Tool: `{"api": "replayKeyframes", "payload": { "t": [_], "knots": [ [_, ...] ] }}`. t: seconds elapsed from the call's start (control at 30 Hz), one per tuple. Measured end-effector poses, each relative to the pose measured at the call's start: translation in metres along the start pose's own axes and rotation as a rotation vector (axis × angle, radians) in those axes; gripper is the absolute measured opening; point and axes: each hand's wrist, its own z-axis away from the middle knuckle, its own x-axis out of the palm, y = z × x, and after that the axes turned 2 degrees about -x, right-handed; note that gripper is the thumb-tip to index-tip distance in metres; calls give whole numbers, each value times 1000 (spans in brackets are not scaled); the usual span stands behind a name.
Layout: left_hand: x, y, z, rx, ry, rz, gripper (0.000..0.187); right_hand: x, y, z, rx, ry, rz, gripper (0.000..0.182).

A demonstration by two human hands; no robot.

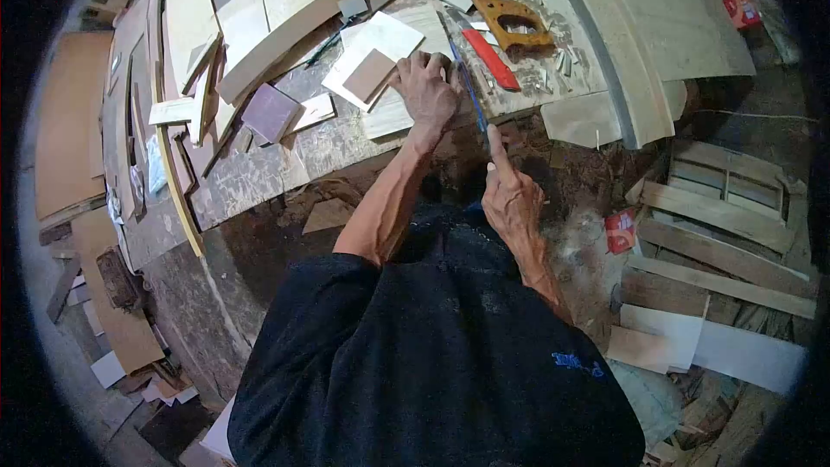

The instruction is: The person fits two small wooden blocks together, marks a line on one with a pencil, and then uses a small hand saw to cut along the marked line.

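Note:
My left hand (430,91) presses down with bent fingers on a pale wooden board (391,118) at the bench's front edge. Beside its fingers lie a white square panel (386,36) and a small tan block (369,75). A narrow blue blade-like strip (469,91) runs along the board's right side. Its near end meets my right hand (512,199), which is closed around it with the index finger stretched along it; the grip itself is hidden. Right of the strip rest a red flat tool (491,60) and a handsaw with a yellow-brown wooden handle (510,22).
Wood offcuts, a purple-brown block (271,112) and a long curved plank (303,30) cover the workbench (251,195). A large curved panel (596,35) overhangs at right. Wooden frames (726,225) and scrap boards lie on the floor to the right.

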Motion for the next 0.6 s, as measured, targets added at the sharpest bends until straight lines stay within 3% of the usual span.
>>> {"api": "replayKeyframes", "payload": {
  "t": [0.3, 0.53, 0.6],
  "knots": [
    [1, -14, 1, 96, -66, 13, 20, -3, -12, -7, 78, -73, 39, 65],
    [-2, -10, 2, 65, -66, 67, 17, 3, -6, -4, 2, 92, -121, 60],
    [-2, -11, 2, 74, -61, 73, 17, -3, -8, -4, 29, 48, -69, 60]
  ]
}}
